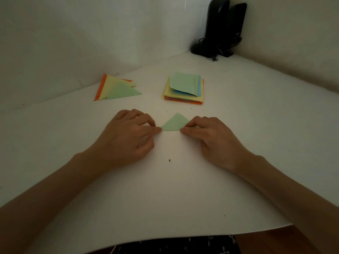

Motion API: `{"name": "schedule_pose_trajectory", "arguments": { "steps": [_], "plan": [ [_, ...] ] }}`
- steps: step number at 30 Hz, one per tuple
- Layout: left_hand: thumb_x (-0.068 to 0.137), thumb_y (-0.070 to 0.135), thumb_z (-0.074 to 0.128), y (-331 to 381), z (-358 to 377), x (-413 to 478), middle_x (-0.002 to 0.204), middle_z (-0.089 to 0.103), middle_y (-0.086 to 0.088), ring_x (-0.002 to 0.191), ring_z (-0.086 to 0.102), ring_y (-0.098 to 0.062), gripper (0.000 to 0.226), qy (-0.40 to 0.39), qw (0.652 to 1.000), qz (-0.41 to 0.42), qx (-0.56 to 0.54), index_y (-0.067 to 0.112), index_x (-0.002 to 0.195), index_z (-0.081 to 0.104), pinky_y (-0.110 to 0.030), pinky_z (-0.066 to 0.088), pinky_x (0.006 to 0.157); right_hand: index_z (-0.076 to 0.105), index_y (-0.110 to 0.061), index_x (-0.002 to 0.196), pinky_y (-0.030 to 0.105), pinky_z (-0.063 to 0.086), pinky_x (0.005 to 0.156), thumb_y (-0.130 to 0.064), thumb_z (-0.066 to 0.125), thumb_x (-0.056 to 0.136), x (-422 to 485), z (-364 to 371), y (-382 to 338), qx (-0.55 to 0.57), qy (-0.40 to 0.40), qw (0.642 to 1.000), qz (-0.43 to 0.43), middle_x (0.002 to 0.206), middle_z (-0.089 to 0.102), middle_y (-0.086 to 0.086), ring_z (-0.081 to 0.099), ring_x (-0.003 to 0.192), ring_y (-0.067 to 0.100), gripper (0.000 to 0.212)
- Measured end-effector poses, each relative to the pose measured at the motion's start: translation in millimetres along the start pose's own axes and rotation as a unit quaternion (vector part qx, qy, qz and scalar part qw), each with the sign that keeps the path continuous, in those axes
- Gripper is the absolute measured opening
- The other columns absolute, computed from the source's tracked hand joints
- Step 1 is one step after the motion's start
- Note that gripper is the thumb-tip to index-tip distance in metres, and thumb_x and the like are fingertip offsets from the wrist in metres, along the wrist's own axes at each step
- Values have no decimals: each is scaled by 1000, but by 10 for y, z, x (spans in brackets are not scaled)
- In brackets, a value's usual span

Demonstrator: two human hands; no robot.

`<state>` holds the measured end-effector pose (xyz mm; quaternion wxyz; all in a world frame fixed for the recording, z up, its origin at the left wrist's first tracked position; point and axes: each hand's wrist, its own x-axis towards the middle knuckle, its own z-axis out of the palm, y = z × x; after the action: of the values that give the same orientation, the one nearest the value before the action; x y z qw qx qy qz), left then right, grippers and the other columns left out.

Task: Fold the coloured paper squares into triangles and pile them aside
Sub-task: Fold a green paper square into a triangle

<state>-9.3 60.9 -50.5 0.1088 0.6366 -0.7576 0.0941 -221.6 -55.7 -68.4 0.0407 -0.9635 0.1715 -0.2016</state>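
Note:
A green paper triangle (175, 123) lies flat on the white table (165, 189), its long folded edge towards me. My left hand (128, 136) pinches its left corner with curled fingers. My right hand (209, 134) pinches its right corner the same way. Further back in the middle sits a stack of unfolded coloured squares (184, 88) with a green sheet on top. At the back left lies a pile of folded triangles (117, 89): green on top, yellow and orange beneath.
Two black speakers (220, 28) with tangled cables stand in the far right corner against the wall. The table's near edge (201, 233) curves just above my lap. A small dark speck (170, 160) lies between my wrists.

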Motion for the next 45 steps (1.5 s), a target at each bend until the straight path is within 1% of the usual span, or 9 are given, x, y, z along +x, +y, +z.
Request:
{"name": "schedule_pose_trajectory", "arguments": {
  "steps": [6,9,13,16,21,30,36,42,45],
  "plan": [
    [89,42,36,87,29,-55,115,63,-2,105,56,-22,47,-13,1000,-15,-11,17,115,66,-34,33,96,69,-8,107,39,48,72,-8,25,71,6,-27,-31,-10,2,1000,14,95,66,7,63,77,28,57],
    [91,46,32,185,130,-35,116,63,-1,106,59,-22,52,-36,998,-28,-33,16,120,63,-39,39,97,66,-12,112,37,42,74,-15,24,72,79,-77,-25,6,-26,999,25,95,62,4,59,82,25,58],
    [90,45,33,160,150,-63,116,64,-1,104,59,-22,52,-30,998,-30,-56,16,123,61,-38,43,93,52,-33,132,29,31,88,-57,21,87,277,-60,-69,-3,-94,994,47,101,44,-8,40,96,12,60],
    [90,45,34,149,180,-77,116,63,0,105,58,-22,52,-25,997,-30,-61,15,124,60,-33,41,93,54,-40,130,29,29,92,-69,11,87,323,-15,8,-47,-100,993,47,102,41,-9,38,101,13,67],
    [91,45,34,136,205,-90,118,62,1,109,57,-20,53,-12,997,-32,-70,16,125,60,-29,35,95,55,-41,128,27,19,93,-68,6,86,299,-141,211,-70,-65,987,130,116,46,-5,37,112,19,71],
    [89,44,36,155,195,-87,118,62,1,105,58,-20,51,-14,997,-37,-70,16,124,61,-31,45,88,46,-23,139,32,30,104,-60,9,95,-53,-101,-47,-70,-133,988,35,141,49,-5,43,130,22,68],
    [89,44,36,163,192,-88,118,61,3,104,55,-18,51,-11,996,-41,-77,17,125,60,-28,42,87,63,-18,121,30,32,94,-62,9,95,-143,-305,11,-76,-68,993,65,122,62,-3,51,118,23,75],
    [90,44,36,168,183,-90,118,62,1,103,58,-20,52,-12,997,-35,-75,15,125,60,-30,44,87,58,-10,127,35,44,90,-54,22,95,28,-117,-212,-56,-129,990,29,121,58,5,55,107,22,65],
    [90,45,35,170,180,-92,118,61,3,104,56,-18,52,-15,996,-39,-73,17,126,59,-27,42,87,62,-9,120,33,47,84,-49,23,98,-126,-227,-70,-69,-106,991,40,113,61,6,58,98,22,60]
  ]
}}
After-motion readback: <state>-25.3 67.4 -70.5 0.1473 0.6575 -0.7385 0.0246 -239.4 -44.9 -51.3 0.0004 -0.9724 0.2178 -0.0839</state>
